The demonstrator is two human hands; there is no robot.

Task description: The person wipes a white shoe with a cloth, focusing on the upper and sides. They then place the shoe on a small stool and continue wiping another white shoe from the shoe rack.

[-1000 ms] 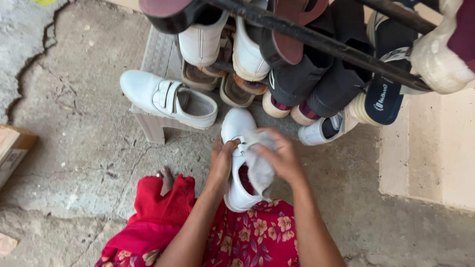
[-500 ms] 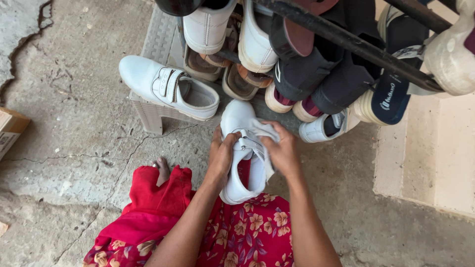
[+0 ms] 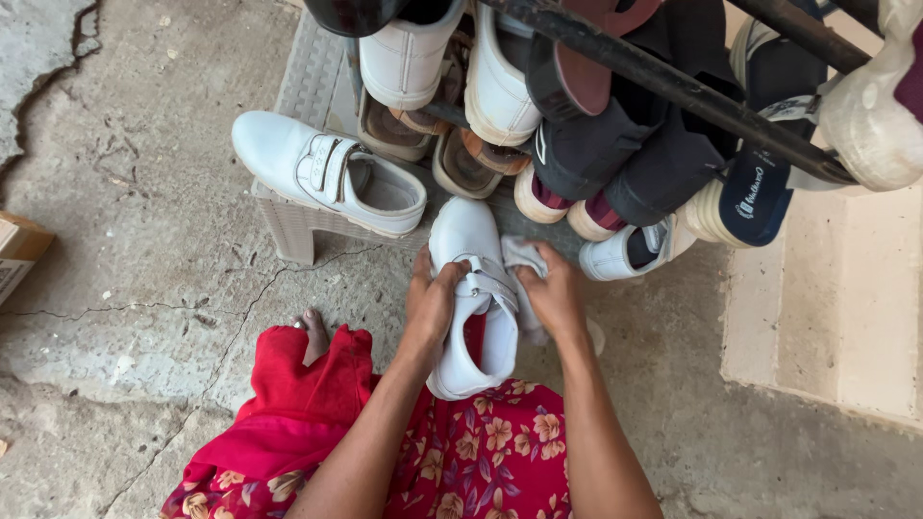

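Cracked concrete floor (image 3: 144, 288) underfoot. I note left hand (image 3: 430, 303) and right hand (image 3: 553, 293) both gripping a white shoe (image 3: 471, 288); shoe rack (image 3: 673, 91) just beyond them.

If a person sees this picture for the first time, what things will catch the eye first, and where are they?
First comes the white strap shoe at the centre, gripped by the left hand and the right hand, the right hand also pressing a white cloth against it. Next is the matching white shoe resting on a low grey plastic stool to the upper left. Above hangs a crowded shoe rack with dark bars.
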